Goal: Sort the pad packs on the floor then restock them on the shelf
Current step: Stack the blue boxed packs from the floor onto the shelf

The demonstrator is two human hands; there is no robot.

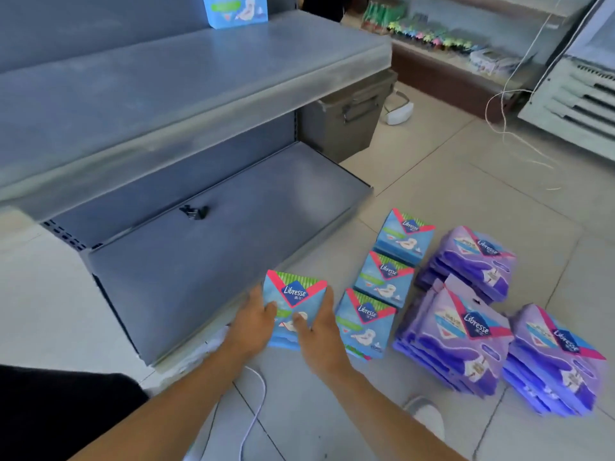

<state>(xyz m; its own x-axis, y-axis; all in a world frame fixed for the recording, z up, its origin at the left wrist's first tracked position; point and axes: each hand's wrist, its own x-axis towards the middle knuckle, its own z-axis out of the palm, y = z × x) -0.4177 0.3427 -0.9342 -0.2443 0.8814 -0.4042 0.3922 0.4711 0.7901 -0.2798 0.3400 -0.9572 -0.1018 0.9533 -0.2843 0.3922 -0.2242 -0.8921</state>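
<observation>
Down on the tiled floor point(416, 181), in front of the grey shelf unit, we hold a small stack of blue pad packs point(294, 299) between both hands. Our left hand point(254, 322) grips the stack's left edge, thumb curled over the front face, and our right hand point(321, 331) grips its right edge, thumb also lying on the front; so each grip is closed around the same stack. The stack sits just beside the front lip of the bottom shelf point(213, 261), tilted so that its printed face looks up at us; whether it touches the floor we cannot tell. Just to the right of it, three more piles of blue packs lie in a row running away from us: the nearest pile point(366, 322), the middle pile point(384, 279) and the farthest pile point(404, 236), each one close to the next. Farther right lie three piles of purple packs: a near-centre pile point(459, 337), a pile behind it point(472, 261) and a pile at far right point(555, 357); the near-centre pile leans against the one behind. On the upper shelf point(166, 81) a single blue pack point(234, 10) stands upright near the back. A small dark clip point(194, 211) lies on the bottom shelf, and a white cable point(256, 404) trails across the floor between our forearms.
</observation>
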